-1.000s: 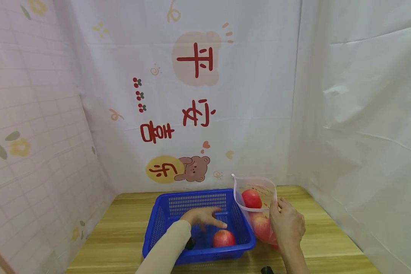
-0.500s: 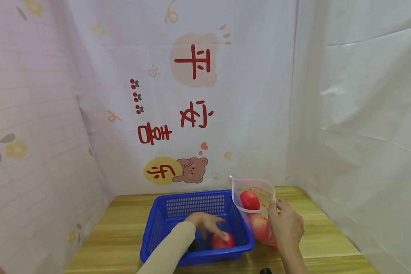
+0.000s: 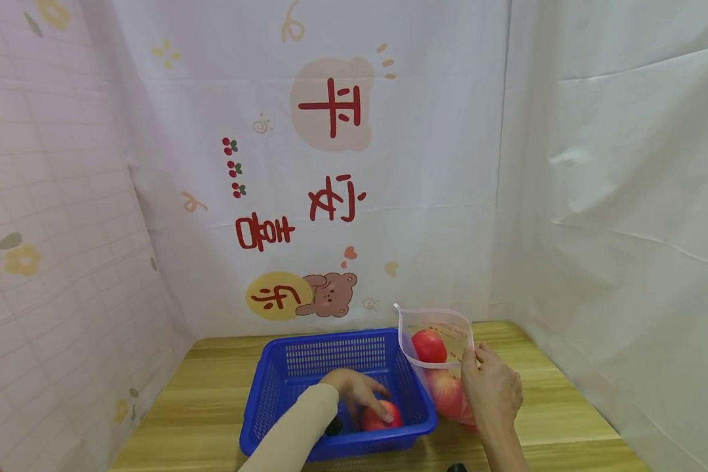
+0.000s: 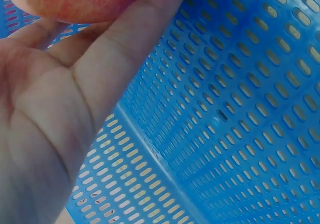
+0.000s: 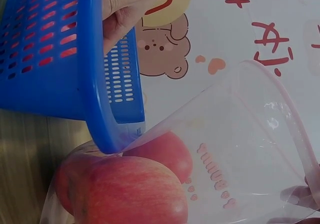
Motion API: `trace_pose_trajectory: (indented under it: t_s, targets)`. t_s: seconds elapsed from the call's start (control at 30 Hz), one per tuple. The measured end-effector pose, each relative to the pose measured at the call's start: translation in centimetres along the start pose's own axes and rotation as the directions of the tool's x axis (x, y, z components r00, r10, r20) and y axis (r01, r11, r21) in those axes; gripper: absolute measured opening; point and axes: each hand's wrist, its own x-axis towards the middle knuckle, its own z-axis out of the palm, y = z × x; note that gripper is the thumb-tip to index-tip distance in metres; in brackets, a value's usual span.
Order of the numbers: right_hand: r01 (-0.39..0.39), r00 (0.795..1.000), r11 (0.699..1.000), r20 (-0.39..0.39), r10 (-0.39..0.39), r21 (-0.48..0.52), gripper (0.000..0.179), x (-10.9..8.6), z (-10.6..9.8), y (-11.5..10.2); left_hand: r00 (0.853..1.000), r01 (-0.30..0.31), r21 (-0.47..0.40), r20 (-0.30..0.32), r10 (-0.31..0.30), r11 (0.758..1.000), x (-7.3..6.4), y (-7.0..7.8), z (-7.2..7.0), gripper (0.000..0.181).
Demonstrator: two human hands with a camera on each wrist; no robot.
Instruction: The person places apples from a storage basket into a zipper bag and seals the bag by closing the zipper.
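My left hand (image 3: 354, 388) reaches into a blue perforated plastic basket (image 3: 339, 351) and grips a red apple (image 3: 374, 422). In the left wrist view the fingers and thumb lie round that apple (image 4: 75, 2), which is cut off by the frame. My right hand (image 3: 494, 387) pinches the rim of a clear plastic bag (image 5: 250, 129), keeping its mouth wide. Inside the bag are several apples: one (image 3: 429, 346) shows through the mouth, a larger one (image 5: 137, 194) sits lower. The bag leans against the basket's right side.
A wooden table (image 3: 560, 406) carries the basket and bag. White cloth walls (image 3: 436, 164) with printed figures stand behind and on both sides. A small dark object (image 3: 457, 467) shows at the bottom edge. Another dark thing (image 3: 334, 426) sits by the left wrist, partly hidden.
My left hand has come down from above the apple and now grips it in the basket. The right hand keeps its hold on the bag. The head view has shifted slightly.
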Motion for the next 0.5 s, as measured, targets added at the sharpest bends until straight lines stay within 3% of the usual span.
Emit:
trace_pose_trajectory:
  t_s: [0.3, 0.5]
  targets:
    - [0.004, 1.0, 1.0, -0.005, -0.004, -0.002, 0.04, -0.1, 0.1, 0.0, 0.996, -0.082, 0.036, -0.032, 0.083, 0.996, -0.5, -0.5, -0.4, 0.056]
    - [0.002, 1.0, 1.0, -0.008, -0.002, 0.001, 0.04, -0.2, 0.0, 0.1, 0.977, -0.18, 0.075, -0.099, 0.186, 0.981, -1.6, -0.2, -1.5, 0.054]
